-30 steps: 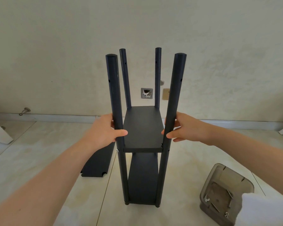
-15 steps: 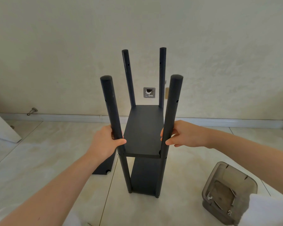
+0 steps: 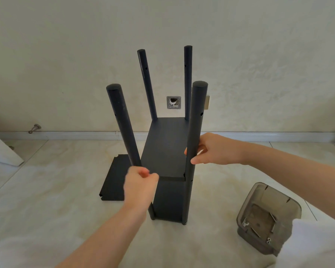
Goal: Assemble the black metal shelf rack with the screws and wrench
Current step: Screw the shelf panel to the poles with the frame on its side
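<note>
The black shelf rack [image 3: 165, 149] stands upright on the tiled floor, with four poles and two shelves fitted, one mid-height and one near the bottom. My left hand [image 3: 140, 183] is blurred, its fingers curled around the near left pole [image 3: 122, 122] at the mid shelf's corner. My right hand [image 3: 215, 148] grips the near right pole [image 3: 195, 120] a little above that shelf, thumb in front and fingers behind. A loose black shelf panel [image 3: 114, 178] lies flat on the floor left of the rack.
A smoky clear plastic container [image 3: 267, 217] holding screws and metal parts sits on the floor at the right, beside white cloth [image 3: 313, 244]. The wall and baseboard [image 3: 75, 135] are close behind the rack. A white object [image 3: 2, 151] leans at the far left.
The view has risen and now looks down on the pole tops. My left hand slid down the near left pole to the shelf corner. My right hand keeps its hold.
</note>
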`<state>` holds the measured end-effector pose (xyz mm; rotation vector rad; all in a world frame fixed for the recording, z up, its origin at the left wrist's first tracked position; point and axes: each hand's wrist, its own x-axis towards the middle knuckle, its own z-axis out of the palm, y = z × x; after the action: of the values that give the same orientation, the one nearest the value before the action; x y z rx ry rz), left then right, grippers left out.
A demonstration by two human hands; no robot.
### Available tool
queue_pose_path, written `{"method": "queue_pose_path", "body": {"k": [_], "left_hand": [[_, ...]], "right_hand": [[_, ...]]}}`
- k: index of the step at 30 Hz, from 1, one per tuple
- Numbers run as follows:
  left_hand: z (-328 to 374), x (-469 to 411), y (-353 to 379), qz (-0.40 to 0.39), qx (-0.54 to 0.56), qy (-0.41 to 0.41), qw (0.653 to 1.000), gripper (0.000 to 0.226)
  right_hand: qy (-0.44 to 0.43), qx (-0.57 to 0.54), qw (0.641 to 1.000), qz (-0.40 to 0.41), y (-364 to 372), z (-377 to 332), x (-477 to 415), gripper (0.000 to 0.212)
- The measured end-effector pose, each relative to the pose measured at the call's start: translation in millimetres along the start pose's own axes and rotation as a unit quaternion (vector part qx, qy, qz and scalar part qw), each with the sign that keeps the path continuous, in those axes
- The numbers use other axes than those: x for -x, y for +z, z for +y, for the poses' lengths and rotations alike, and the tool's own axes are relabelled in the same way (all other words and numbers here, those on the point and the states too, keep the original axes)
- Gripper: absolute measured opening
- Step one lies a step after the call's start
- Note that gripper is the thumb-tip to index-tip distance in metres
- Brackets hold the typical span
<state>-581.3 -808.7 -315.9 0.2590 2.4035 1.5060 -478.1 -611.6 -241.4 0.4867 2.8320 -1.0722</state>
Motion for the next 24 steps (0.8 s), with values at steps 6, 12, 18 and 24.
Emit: {"method": "queue_pose_path", "body": {"k": [6,12,18,24], "left_hand": [[-14,5,33,-0.118,-0.214,0.217,0.945,0.036],[-30,-19,53,-0.14,-0.399,0.325,0.846,0.086],[-38,-23,66,-0.099,-0.408,0.341,0.841,0.086],[-47,-22,62,-0.082,-0.419,0.35,0.834,0.078]], "right_hand": [[-0.012,0.009,1.0,0.0,2,0,1,0.03],[-0.032,0.014,0.999,-0.001,2,2,-2,0.025],[-0.047,0.025,0.999,-0.011,-2,3,-7,0.024],[-0.063,0.024,0.998,-0.01,0,-1,-8,0.024]]}}
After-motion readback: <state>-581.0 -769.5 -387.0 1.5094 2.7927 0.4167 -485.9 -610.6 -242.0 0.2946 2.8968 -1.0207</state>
